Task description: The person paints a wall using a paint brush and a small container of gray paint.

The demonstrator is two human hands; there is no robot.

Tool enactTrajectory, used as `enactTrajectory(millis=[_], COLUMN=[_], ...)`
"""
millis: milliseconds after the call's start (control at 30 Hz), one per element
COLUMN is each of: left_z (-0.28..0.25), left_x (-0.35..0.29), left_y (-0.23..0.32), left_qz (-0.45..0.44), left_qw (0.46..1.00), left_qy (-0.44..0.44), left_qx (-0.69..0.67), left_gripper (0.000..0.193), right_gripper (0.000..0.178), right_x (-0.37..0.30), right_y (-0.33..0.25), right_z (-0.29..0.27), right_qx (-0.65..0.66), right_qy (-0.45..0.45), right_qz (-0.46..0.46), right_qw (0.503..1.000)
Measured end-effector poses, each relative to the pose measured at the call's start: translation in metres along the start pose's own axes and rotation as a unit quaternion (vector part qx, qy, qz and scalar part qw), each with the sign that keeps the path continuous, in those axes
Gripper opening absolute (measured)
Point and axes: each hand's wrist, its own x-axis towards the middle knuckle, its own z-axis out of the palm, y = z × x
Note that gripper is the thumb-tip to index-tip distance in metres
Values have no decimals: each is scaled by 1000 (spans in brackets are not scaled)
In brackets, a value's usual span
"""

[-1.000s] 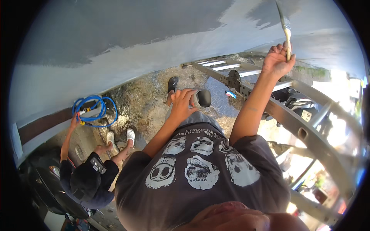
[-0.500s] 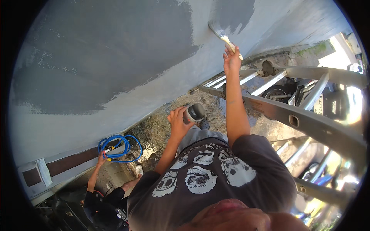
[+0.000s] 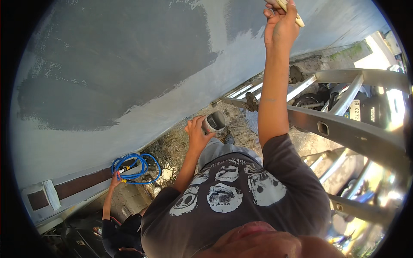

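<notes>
My right hand is raised at the top of the view, its fingers closed round the pale handle of a paintbrush. The bristles are out of view past the top edge. In front of my body, my left hand grips a small paint can from its left side, the open mouth showing dark grey inside. The wall ahead carries a large dark grey painted patch with ragged edges, a second dark patch to its right, and lighter grey around them.
An aluminium ladder stands close on my right, with a parked motorbike behind its rungs. Below left, another person's hand holds a coiled blue hose by the wall's foot. Rough ground lies far below.
My right hand has moved up and a little right with the paintbrush, taking its bristles out of view. My left hand and the can have barely shifted. The other person has moved slightly.
</notes>
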Motion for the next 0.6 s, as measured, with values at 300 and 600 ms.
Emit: enactTrajectory(millis=[300,600], left_z=[-2,-13], left_x=[-3,6], left_y=[-11,-20], left_qz=[1,10], left_qw=[1000,1000], left_qy=[16,13], left_qx=[1,11], left_gripper=[84,85], right_gripper=[38,32], right_x=[-117,-88], right_y=[165,138], right_z=[-140,-84], right_qx=[-70,-157], right_qy=[121,112], right_qz=[206,170], right_qw=[969,966])
